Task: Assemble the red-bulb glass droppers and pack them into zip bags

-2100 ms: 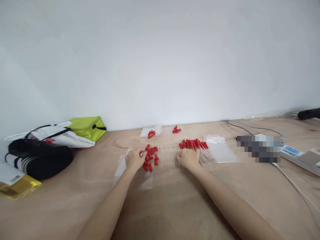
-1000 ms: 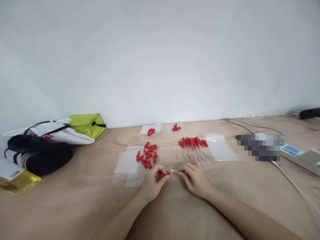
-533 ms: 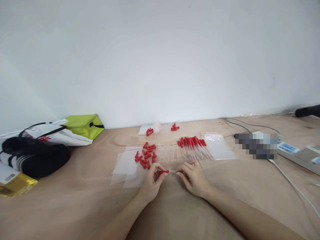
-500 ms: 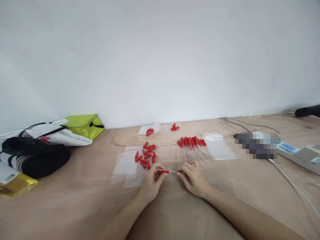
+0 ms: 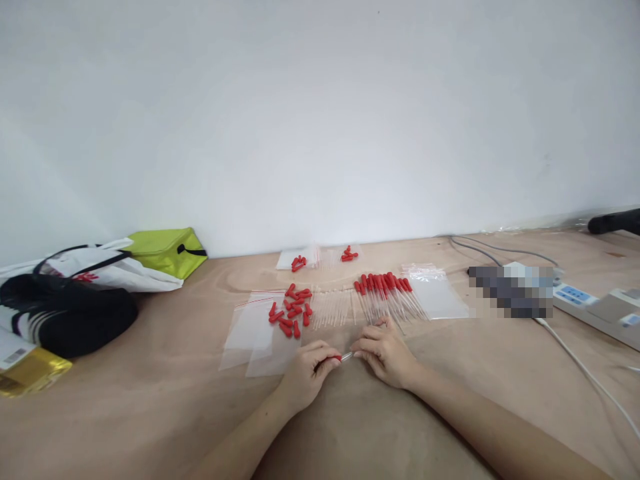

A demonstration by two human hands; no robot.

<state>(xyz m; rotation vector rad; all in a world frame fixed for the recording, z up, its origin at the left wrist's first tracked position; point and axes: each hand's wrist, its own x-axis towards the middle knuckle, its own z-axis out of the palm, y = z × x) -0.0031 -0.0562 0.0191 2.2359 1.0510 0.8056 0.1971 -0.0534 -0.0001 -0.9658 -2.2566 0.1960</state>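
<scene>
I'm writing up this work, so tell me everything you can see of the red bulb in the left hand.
The red bulb looks like smooth rubber. The left hand pinches it between thumb and fingers, hiding most of its body. Its visible end faces the right hand and meets a thin clear tube; how far the tube goes in is too small to tell.

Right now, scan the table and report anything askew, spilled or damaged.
Nothing looks spilled or damaged. The loose red bulbs look untidy: they lie jumbled, pointing every way, beside the roughly aligned clear tubes. The dark thing near the power strip is pixelated, so I can't judge it.
</scene>
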